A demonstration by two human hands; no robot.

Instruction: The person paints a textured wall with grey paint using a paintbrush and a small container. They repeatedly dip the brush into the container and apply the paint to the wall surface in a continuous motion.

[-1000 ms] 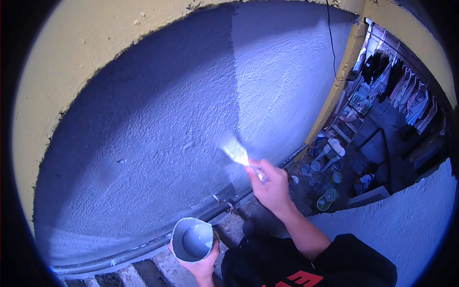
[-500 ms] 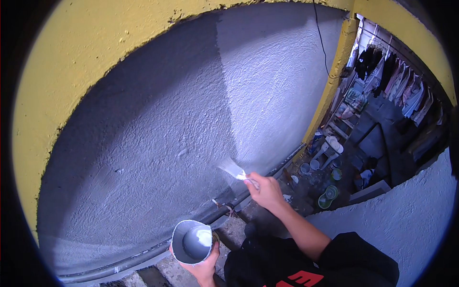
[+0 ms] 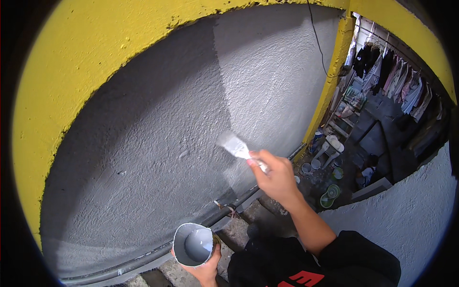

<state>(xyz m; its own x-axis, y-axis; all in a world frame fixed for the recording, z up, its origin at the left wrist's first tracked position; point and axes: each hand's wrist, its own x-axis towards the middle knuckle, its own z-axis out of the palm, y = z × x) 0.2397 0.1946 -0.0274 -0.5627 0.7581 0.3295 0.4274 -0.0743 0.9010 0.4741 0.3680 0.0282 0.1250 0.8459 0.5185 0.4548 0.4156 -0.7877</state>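
Note:
My right hand (image 3: 276, 176) grips the handle of a paintbrush (image 3: 235, 145). White paint coats the brush's lower part, and its bristles are at the wall (image 3: 158, 124), along the line between the darker grey left part and the paler coat (image 3: 267, 81) on the right. Whether the bristle tips touch the wall I cannot tell. Low in the view, my left hand (image 3: 206, 271) is wrapped around a round paint container (image 3: 192, 243) with a rough, paint-smeared rim. Light grey paint lies inside it, with a bright patch on the right.
A grey pipe (image 3: 138, 259) runs along the wall's base, with a short stub (image 3: 217, 204) sticking out. Yellow trim (image 3: 330, 91) borders the wall, and a black cable (image 3: 318, 40) hangs there. Far right, below, are hanging clothes (image 3: 401, 83), a white stool (image 3: 330, 147) and green basins (image 3: 330, 195).
My right hand has moved the paintbrush upward along the edge of the paler coat. My left hand holds the container in nearly the same place.

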